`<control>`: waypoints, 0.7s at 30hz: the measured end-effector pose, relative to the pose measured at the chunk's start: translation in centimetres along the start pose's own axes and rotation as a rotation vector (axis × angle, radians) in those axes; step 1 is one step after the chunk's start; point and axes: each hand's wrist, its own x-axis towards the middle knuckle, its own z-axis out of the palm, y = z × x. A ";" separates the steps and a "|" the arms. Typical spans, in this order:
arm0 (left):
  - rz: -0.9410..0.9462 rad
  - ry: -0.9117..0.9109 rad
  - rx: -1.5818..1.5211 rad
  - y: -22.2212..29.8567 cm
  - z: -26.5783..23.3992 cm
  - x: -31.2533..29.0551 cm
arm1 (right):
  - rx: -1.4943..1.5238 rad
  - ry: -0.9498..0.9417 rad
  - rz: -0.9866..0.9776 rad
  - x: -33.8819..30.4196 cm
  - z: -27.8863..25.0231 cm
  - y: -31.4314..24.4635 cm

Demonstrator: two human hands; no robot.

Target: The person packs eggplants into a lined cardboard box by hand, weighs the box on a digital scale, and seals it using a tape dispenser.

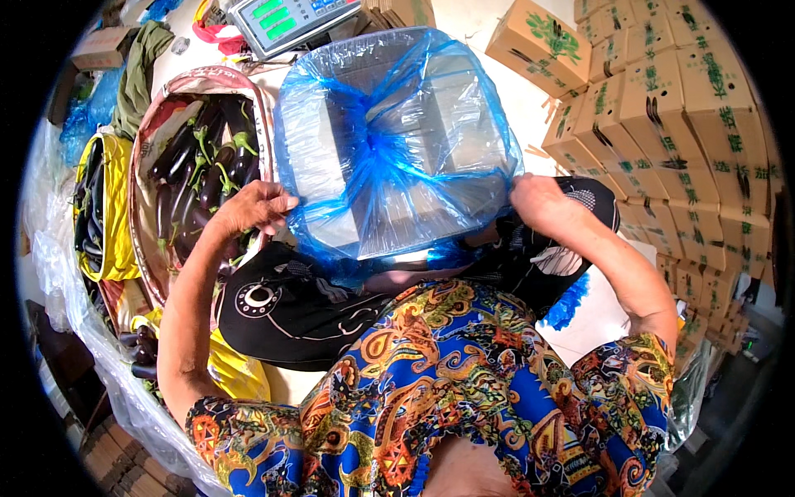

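Observation:
A thin, translucent blue plastic bag [377, 153] is spread over a pale grey, roughly rectangular container [468, 124] between my knees. Its film is gathered into creases near the middle. At the near left corner, my left hand [255, 207] is closed with thumb and fingers pinching the bag's edge. My right hand [542, 201] is closed on the bag at the right edge, its fingertips partly hidden. Beside my left hand stands a large pink-and-white sack [267, 137] filled with dark purple eggplants [199, 178].
A digital scale [294, 21] stands beyond the container. Printed cardboard boxes [662, 116] are stacked along the right, with a single carton [540, 45] nearer the middle. At the left is a yellow bag [124, 207] of eggplants. Blue plastic [567, 300] lies by my right knee.

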 end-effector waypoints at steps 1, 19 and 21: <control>0.042 0.041 -0.054 0.3 0.6 -0.1 | 0.011 -0.081 0.020 0.3 -1.8 0.5; 0.158 -0.035 -0.182 -0.7 5.7 0.3 | 0.064 -0.113 -0.188 2.1 -10.8 -2.3; 0.147 0.018 -0.126 -1.7 5.4 0.3 | 0.367 0.107 -0.246 2.3 -13.5 -4.6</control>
